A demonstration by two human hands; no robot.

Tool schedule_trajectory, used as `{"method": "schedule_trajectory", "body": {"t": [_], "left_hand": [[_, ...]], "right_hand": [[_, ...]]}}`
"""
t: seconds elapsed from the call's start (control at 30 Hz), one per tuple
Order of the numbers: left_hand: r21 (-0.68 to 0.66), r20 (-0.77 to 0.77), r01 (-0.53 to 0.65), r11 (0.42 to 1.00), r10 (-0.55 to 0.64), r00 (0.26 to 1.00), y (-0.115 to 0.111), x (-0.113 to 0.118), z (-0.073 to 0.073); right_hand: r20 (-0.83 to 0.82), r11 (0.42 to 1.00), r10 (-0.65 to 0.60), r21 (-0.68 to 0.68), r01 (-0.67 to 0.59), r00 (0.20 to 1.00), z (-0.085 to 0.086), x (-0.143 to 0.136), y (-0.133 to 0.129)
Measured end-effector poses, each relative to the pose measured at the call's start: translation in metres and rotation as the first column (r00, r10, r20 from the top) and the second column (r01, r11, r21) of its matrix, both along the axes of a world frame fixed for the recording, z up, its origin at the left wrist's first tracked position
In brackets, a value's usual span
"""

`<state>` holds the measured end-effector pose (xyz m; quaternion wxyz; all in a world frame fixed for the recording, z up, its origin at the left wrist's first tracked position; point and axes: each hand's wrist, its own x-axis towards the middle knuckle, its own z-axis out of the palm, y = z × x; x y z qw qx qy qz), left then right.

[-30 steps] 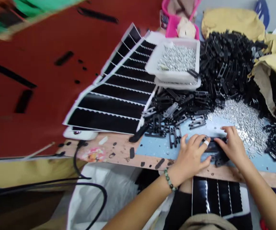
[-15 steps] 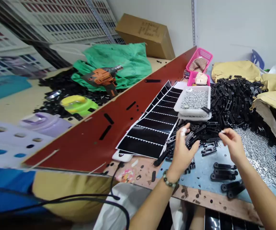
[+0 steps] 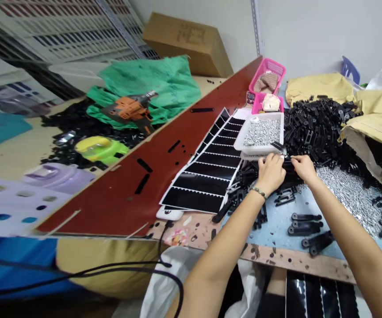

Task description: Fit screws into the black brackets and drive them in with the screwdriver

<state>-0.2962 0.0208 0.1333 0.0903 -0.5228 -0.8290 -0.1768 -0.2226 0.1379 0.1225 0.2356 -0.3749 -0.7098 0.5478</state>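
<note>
Step in hand looks like working a small blk piece (image 3: 287, 158) btwn both hands, just by the front of the white tub (image 3: 259, 150). R hand (image 3: 305, 169) pinches its R end; L hand (image 3: 272, 173) curled over, grip can't tell. Next move prob calls for steady fingertips. Piece dark, slim, detail too small

Both hands, left (image 3: 272, 173) and right (image 3: 304, 168), reach to small black plastic parts (image 3: 290, 165) beside the white tub (image 3: 260, 134).
</note>
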Motion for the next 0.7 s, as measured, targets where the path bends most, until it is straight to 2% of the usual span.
{"method": "schedule_trajectory", "body": {"t": [0.07,0.13,0.2,0.3,0.37,0.43,0.5,0.57,0.7], "left_hand": [[-0.015,0.037,-0.005,1.000,0.005,0.999,0.004,0.001,0.002],[-0.012,0.057,0.001,1.000,0.000,0.998,0.003,0.007,0.005],[0.030,0.068,0.033,0.999,-0.035,0.997,-0.007,0.021,0.006],[0.129,0.155,0.132,0.983,-0.151,0.976,-0.042,0.057,0.004],[0.143,0.273,0.209,0.967,-0.242,0.931,-0.069,0.084,-0.005],[0.130,0.393,0.211,0.969,-0.246,0.886,-0.089,0.106,-0.018],[0.104,0.484,0.179,0.978,-0.207,0.850,-0.100,0.120,-0.032],[0.083,0.541,0.148,0.986,-0.169,0.824,-0.102,0.126,-0.042],[0.066,0.604,0.127,0.990,-0.141,0.785,-0.097,0.126,-0.045]], "right_hand": [[0.019,0.986,0.012,0.166,-0.015,1.000,0.003,0.016,0.000],[0.022,0.927,0.014,0.375,-0.021,1.000,0.007,0.038,0.000],[0.012,0.859,0.025,0.511,-0.028,1.000,0.011,0.069,-0.002],[0.060,0.846,0.101,0.520,-0.117,0.993,0.010,0.129,-0.008],[0.148,0.828,0.187,0.509,-0.237,0.971,0.003,0.167,-0.016],[0.251,0.783,0.249,0.517,-0.347,0.935,-0.008,0.195,-0.025],[0.356,0.731,0.296,0.512,-0.450,0.886,-0.018,0.208,-0.033],[0.437,0.687,0.334,0.494,-0.533,0.835,-0.026,0.208,-0.039],[0.506,0.609,0.363,0.507,-0.610,0.783,-0.031,0.197,-0.042]]}}
